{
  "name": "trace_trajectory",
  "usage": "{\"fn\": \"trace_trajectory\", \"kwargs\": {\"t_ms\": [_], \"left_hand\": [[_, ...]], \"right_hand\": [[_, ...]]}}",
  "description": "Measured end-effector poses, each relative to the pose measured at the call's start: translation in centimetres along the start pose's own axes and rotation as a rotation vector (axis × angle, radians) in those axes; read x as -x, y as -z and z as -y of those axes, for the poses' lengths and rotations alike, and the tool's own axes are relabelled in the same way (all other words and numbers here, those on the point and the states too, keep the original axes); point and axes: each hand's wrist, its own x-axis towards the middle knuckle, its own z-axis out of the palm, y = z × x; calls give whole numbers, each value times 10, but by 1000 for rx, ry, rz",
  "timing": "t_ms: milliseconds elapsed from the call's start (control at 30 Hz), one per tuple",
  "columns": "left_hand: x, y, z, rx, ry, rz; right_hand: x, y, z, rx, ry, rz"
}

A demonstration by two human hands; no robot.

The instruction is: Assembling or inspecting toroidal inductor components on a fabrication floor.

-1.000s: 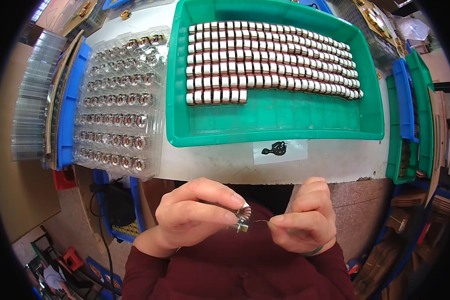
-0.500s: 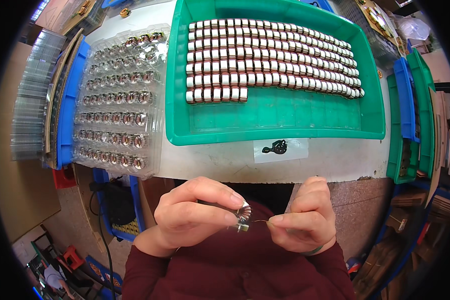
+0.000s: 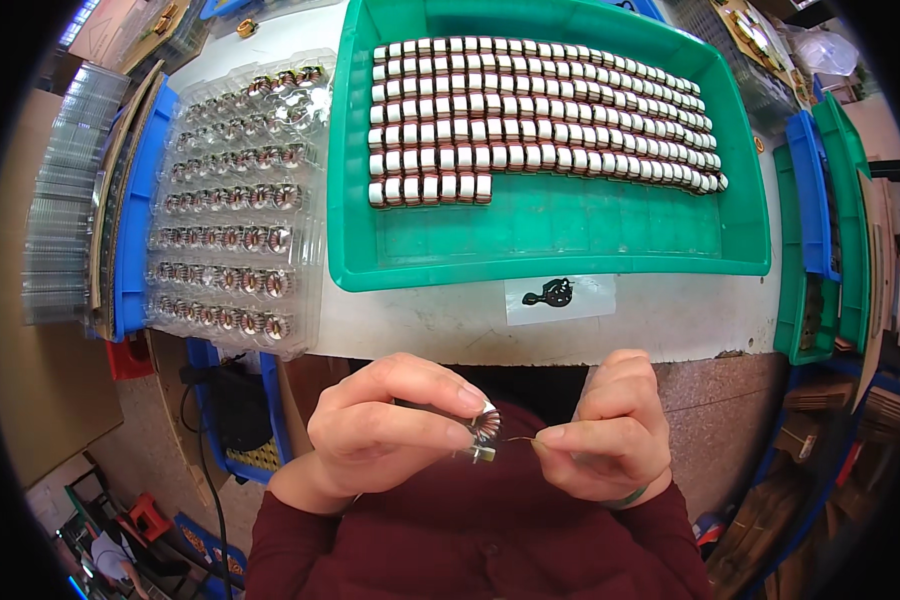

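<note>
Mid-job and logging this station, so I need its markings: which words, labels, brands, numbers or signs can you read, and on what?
No text can be read.
White paper slip: a black shape, no legible letters.
Rows of white-topped parts in the green bin: too small to tell.
Wound coil in the left hand: too small to tell.

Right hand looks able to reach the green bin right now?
Probably yes: just the white table front and flat paper lie between it and the green bin. The right hand pinches a thin wire, though.
</note>
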Motion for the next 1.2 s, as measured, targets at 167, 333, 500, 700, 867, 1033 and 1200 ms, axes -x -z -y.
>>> {"fn": "trace_trajectory", "kwargs": {"t_ms": [167, 333, 500, 700, 867, 1033, 1200], "left_hand": [[-1, 0, 0, 5, 18, -8], [1, 1, 2, 26, 50, -44], [1, 1, 6, 76, 73, -66], [1, 0, 7, 76, 99, -91], [1, 0, 8, 73, 107, -92], [1, 1, 8, 68, 107, -95], [1, 0, 7, 64, 117, -77]], "right_hand": [[0, 2, -1, -9, -41, 13], [13, 3, -20, 47, -157, -125], [41, 6, -66, 358, -424, -203], [56, 9, -90, 523, -416, -182], [56, 10, -91, 538, -384, -155], [54, 10, -83, 440, -481, -166], [39, 10, -59, 176, -589, -202]]}}
